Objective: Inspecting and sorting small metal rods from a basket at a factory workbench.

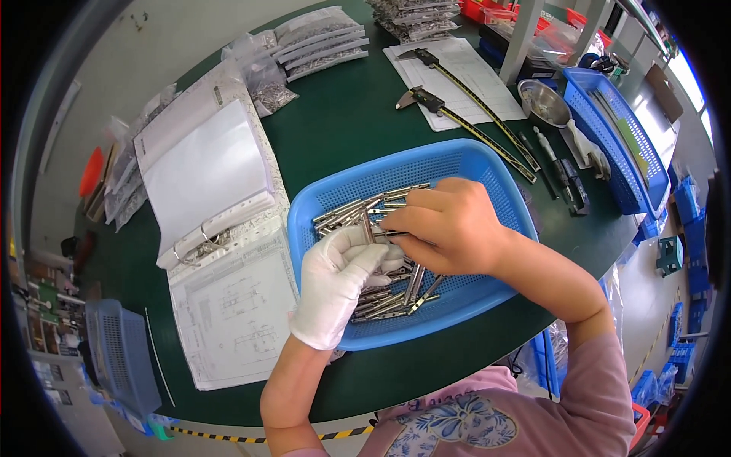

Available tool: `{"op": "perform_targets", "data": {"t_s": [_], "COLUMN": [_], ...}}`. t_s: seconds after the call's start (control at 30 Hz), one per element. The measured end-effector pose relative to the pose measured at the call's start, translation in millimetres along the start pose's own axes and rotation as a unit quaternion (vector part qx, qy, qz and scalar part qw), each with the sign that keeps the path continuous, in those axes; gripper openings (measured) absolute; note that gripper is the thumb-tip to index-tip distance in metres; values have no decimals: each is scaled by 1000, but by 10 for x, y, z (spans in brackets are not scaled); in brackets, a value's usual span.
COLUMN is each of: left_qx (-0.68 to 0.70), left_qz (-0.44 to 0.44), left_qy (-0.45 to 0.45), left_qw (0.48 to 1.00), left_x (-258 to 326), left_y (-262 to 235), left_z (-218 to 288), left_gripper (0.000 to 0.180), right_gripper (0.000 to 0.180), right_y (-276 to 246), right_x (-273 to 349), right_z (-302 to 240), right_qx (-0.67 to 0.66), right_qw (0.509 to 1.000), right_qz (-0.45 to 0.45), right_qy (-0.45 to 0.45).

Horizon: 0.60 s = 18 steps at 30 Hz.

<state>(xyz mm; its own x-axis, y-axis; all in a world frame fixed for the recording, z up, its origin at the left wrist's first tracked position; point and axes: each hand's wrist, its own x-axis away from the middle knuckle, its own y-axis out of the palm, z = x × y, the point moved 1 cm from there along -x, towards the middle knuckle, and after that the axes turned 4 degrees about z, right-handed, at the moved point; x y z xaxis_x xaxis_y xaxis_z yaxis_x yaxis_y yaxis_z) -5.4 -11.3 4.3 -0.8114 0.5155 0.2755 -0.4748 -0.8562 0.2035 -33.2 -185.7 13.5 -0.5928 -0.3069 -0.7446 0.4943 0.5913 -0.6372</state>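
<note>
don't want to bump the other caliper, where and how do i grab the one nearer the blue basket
Pinch the nearer caliper by its black housing, probably from above and the left: that block is its bulkiest part, and green tabletop lies left of it. The beam slants between the other caliper and the blue basket, leaving less finger room.

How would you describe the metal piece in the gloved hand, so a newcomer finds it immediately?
On the green table, find the large blue basket. Above it, the white-gloved left hand holds the metal piece; unlike the loose metal parts below, it is pinched in fingers.
</note>
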Motion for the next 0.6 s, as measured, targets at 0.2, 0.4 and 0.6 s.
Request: {"op": "perform_targets", "data": {"t_s": [0.2, 0.4, 0.6], "left_qx": [6, 11, -6], "left_qz": [-1, -10, -21], "left_qy": [-10, -7, -20], "left_qw": [1000, 1000, 1000], "left_x": [13, 4, 19], "left_y": [13, 9, 3], "left_z": [33, 16, 36], "left_gripper": [17, 18, 20], "right_gripper": [22, 20, 17], "right_y": [-44, -63, -18], "right_x": [2, -18, -16], "right_z": [-44, -42, -13], "right_qx": [-7, -6, -14], "right_qw": [997, 998, 999], "right_qz": [-27, -29, -6], "right_qy": [74, 50, 47]}}
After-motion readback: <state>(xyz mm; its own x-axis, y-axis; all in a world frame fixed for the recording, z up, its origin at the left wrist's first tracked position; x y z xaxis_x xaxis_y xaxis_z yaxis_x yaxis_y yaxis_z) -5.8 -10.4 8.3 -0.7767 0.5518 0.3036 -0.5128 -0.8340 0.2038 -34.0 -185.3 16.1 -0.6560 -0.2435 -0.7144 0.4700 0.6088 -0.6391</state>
